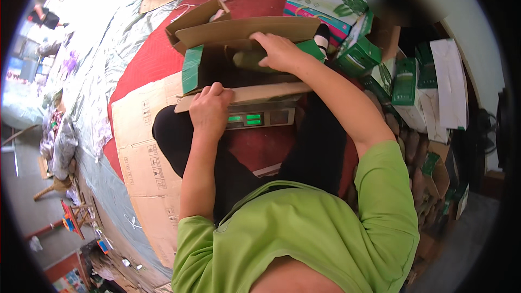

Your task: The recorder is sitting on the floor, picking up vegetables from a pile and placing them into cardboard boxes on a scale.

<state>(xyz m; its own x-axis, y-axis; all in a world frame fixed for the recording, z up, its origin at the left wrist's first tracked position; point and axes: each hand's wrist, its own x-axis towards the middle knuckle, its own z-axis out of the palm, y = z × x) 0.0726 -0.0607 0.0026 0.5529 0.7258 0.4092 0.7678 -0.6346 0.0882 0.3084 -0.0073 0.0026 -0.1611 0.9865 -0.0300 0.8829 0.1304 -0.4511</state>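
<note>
An open cardboard carton (pixel 192 69) with green sides stands in front of me, apparently on a scale (pixel 273 118) with a lit green display. My left hand (pixel 210 109) is closed over the edge of the carton's near flap (pixel 266 92). Above the opening, by the raised far flap (pixel 233 29), my right hand (pixel 277 51) has its fingers apart and holds nothing I can see. Under it, inside the carton, lies a dull greenish-brown rounded thing (pixel 248 60); its kind is unclear. Shadow hides the rest of the inside.
A smaller open box (pixel 203 16) stands behind the carton on the red floor covering (pixel 144 68). Flattened cardboard (pixel 149 146) lies at left. To the right are green and white boxes (pixel 404 89) and a pile of long brown things (pixel 412 154). My legs flank the scale.
</note>
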